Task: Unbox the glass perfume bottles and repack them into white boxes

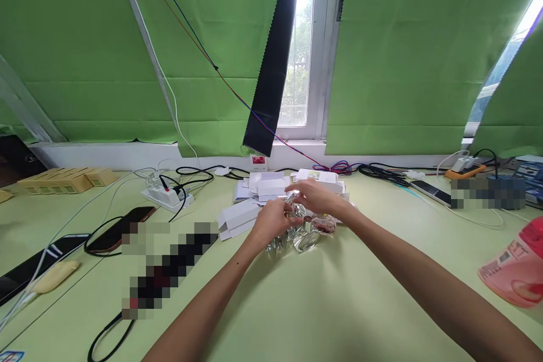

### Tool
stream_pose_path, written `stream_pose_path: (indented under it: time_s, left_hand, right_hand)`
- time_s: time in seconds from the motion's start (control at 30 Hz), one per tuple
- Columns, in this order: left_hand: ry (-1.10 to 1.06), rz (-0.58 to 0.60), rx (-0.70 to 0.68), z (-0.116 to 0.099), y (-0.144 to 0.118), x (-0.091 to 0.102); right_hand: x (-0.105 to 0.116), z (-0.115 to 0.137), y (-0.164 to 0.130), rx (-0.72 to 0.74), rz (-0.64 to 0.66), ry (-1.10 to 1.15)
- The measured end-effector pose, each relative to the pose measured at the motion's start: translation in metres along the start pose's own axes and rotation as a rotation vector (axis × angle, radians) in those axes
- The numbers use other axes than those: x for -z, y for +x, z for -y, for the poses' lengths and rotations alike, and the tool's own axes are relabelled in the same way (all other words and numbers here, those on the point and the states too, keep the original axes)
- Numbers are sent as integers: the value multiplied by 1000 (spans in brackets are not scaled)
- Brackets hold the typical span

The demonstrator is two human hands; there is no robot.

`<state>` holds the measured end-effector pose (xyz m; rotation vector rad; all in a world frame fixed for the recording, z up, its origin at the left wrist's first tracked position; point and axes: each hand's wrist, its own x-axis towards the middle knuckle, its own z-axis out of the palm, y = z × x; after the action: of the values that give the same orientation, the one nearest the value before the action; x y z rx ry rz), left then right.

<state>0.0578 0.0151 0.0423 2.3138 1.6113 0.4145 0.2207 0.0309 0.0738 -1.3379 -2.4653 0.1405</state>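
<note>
Both hands are close together over a cluster of small clear glass bottles on the table. My left hand [271,220] is closed, its fingers curled around a glass bottle that is largely hidden. Just right of it, my right hand [316,195] reaches in from above with bent fingers, pinching at a shiny glass bottle [292,198] between the two hands. In front of the hands, a glass bottle with a reddish-brown cap [306,237] leans on its side. A pinkish glass bottle [324,224] lies beneath my right wrist.
White cardboard boxes [267,185] are heaped behind the hands, and an open white box [238,219] lies to their left. Cables and a power strip [167,195] stand at the back left. Phones [123,229] lie left; a pink container [515,266] is far right.
</note>
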Motion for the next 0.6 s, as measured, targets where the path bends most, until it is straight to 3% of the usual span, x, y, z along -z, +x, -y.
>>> stream_pose_path:
  time_s: [0.13,0.27,0.6]
  left_hand:
    - [113,-47,-1,-5,-3,-2]
    - [167,-82,5,-11,-2,-7]
    - [142,-38,15,-14,3,-5]
  right_hand:
    - [2,3,-7,-39,-25,-87]
    - [0,5,-10,-112,100,-165]
    - [-13,-1,-4,25,152,-126]
